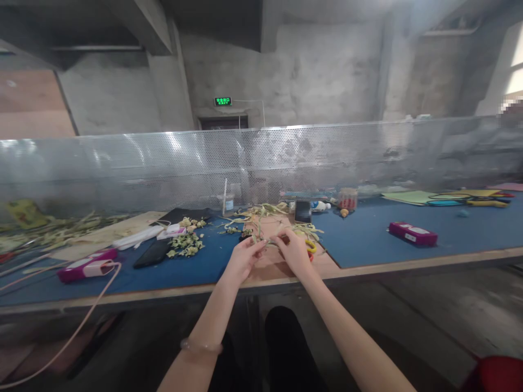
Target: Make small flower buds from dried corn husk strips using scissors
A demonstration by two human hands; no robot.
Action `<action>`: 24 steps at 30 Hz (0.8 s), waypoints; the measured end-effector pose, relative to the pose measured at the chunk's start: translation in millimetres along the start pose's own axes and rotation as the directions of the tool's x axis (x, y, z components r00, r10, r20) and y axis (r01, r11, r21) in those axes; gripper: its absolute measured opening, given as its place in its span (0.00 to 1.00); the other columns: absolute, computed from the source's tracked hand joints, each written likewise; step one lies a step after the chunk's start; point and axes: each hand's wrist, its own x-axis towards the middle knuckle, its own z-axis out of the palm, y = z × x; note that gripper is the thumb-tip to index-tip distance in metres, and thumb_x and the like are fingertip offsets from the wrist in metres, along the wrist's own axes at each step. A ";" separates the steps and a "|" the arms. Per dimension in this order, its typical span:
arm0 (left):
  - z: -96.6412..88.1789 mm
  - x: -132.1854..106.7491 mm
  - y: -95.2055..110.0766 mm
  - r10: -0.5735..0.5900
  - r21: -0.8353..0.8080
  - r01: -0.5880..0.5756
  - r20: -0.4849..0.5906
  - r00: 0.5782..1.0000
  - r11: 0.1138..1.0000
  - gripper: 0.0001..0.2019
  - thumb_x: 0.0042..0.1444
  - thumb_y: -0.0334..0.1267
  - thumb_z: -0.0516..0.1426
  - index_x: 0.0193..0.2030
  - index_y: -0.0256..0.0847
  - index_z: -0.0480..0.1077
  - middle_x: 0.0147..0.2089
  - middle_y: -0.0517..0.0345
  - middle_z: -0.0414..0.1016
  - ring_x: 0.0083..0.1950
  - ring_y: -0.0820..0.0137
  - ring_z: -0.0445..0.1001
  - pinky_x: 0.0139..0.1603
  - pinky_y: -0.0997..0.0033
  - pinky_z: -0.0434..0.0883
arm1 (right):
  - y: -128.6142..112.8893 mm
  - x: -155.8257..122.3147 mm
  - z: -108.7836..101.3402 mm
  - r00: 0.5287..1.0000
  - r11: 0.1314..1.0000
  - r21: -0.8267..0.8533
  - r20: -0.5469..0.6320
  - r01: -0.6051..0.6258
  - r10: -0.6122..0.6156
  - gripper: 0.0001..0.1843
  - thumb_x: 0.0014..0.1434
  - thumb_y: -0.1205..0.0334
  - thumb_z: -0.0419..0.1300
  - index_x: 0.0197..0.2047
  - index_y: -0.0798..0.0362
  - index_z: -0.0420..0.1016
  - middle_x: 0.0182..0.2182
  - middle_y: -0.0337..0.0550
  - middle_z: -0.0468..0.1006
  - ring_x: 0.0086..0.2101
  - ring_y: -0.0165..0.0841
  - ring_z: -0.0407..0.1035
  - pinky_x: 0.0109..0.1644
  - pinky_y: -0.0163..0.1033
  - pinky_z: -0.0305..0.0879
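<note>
both hands' fingers (256,246) pinch (closed tight) one green strip (267,243).

Bead bracelet (201,345) (left wrist), dark trousers (286,337)

Table: long bench (368,242), blue top, pale wooden front edge.
Middle: brown board (281,268) with plant strips (265,213) heaped on its far end.
Left: cut buds (186,245), black phone (152,253), magenta box (84,267).
Right: pink case (412,233), well apart.
</note>
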 end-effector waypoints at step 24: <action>2.8 -1.3 -1.6 0.089 0.066 -0.087 -0.039 0.995 0.994 0.18 0.34 0.38 0.67 0.34 0.34 0.74 0.31 0.55 0.74 0.25 0.78 0.64 0.25 0.77 0.58 | -7.9 -2.1 -5.4 0.985 0.980 0.099 0.005 0.172 -0.173 0.14 0.55 0.67 0.53 0.45 0.51 0.71 0.32 0.43 0.76 0.36 0.34 0.68 0.43 0.39 0.63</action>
